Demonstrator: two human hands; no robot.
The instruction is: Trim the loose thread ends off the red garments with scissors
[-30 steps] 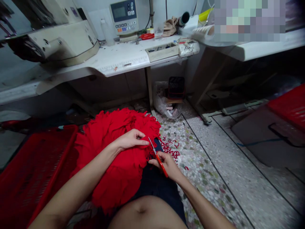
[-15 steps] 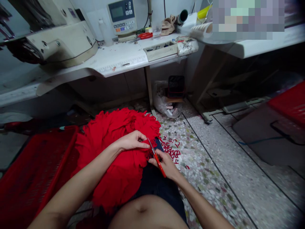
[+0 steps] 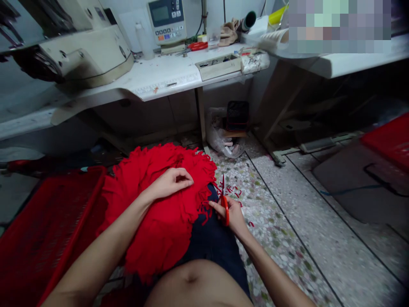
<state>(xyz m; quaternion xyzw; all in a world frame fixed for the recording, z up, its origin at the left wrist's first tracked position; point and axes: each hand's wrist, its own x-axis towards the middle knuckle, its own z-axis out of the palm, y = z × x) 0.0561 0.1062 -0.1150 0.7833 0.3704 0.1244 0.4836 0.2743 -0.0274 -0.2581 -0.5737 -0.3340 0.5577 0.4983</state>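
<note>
At the centre of the frame, the left hand [image 3: 175, 180] rests on the pile of red fabric [image 3: 159, 226], thumb and fingers drawn close together; whether they pinch a fold, I cannot tell. Just right of centre, the right hand [image 3: 235, 216] holds the scissors [image 3: 225, 208] by their orange handle, blades pointing up the frame, well apart from the left hand.

The pile fills the centre and lower left of the frame, lying over the dark trousers [image 3: 211, 243] on the lap. It looks loose and layered, so a shift of the legs could send pieces sliding onto the speckled floor [image 3: 281, 238] at the right, among the red scraps [image 3: 237, 191] (easily lost there, being nearly the same colour). The frilled edge near the blades seems the likeliest place for a stray nick, since the strips crowd together and a neighbouring layer could slip in between. The blade tips also stand bare; bringing the hands together carelessly could prick the left fingers.
</note>
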